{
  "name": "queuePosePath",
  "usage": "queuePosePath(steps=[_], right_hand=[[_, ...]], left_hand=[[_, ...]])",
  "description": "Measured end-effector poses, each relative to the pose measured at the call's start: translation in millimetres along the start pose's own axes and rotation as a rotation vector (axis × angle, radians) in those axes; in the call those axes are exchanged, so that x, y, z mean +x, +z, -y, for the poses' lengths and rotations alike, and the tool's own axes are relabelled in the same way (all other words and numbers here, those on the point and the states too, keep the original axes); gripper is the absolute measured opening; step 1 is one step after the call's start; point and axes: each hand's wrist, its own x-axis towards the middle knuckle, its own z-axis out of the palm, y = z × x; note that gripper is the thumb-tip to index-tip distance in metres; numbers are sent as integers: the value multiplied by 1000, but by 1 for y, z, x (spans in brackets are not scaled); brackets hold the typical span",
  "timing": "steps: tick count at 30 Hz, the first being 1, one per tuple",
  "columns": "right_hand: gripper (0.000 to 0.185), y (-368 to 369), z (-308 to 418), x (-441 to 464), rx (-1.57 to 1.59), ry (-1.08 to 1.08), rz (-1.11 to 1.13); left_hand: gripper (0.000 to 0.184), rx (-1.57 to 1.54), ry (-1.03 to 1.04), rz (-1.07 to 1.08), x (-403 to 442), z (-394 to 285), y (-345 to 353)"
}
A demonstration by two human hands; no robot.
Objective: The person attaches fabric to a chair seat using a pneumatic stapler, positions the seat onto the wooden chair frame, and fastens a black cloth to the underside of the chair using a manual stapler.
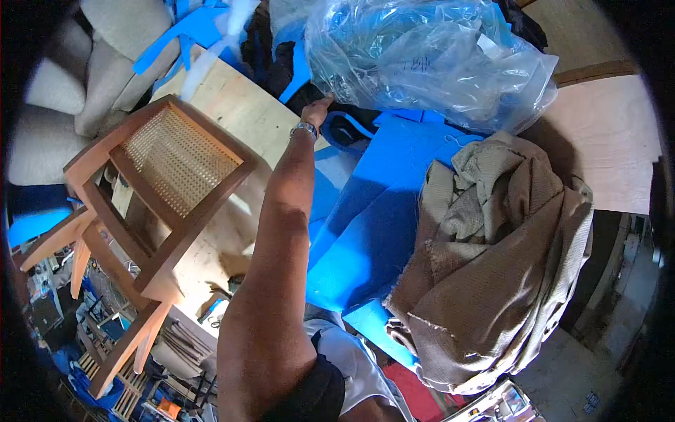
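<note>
My left arm stretches forward across the work surface, a metal-banded watch [304, 129] on its wrist. At the far end my left hand [317, 111] is closed, its fingers bunched at the lower left edge of a large clear plastic bag [422, 67]. Part of the fingers is hard to see there. Blue foam or sheet material [376, 204] spreads out to the right of the forearm. On top of it lies a crumpled brown ribbed cloth [492, 260]. My right hand is out of view.
A wooden chair frame with a cane panel [181, 158] lies tipped on a plywood board [239, 105] at left. Grey cushions [91, 77] are piled behind it. Blue offcuts [186, 32] lie at the back, scissors [215, 322] near the front, and a pale board [598, 148] at right.
</note>
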Motion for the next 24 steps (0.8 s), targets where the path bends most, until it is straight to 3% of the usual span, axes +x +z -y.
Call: queuePosePath(steps=[2, 3, 4, 6, 10, 11, 14, 16, 18, 19, 21, 24], right_hand=[[16, -3, 8, 0, -17, -6, 3], [16, -2, 12, 0, -23, -10, 6], [16, -2, 15, 2, -28, -17, 10], [16, -2, 15, 3, -38, -32, 20], [16, 2, 15, 25, -39, -122, 77], [16, 3, 17, 34, -43, -149, 91], [16, 8, 12, 52, -45, -204, 115], [16, 5, -1, 69, -63, -263, 142], [17, 3, -19, 89, -99, -327, 175], [17, 0, -34, 102, -126, -355, 194], [17, -6, -64, 121, -199, -408, 227], [17, -14, -115, 156, -345, -488, 273]], left_hand=[[36, -301, -222, -80, 7, -10, 9], [36, -311, -214, -81, 6, -14, 8], [40, -322, 36, -100, 0, -15, 5], [38, -636, -47, -268, -40, -43, -3], [29, -918, -15, -232, -150, -58, -42], [27, -901, 31, -206, -194, -60, -50], [35, -396, -166, -108, -277, 19, -112], [39, 127, -128, -172, -368, 30, -132], [39, 115, -30, -163, -471, 9, -145], [36, -152, 55, -110, -528, -3, -150], [34, -106, 115, -143, -621, 27, -174], [37, -290, 441, -494, -749, 75, -192]])
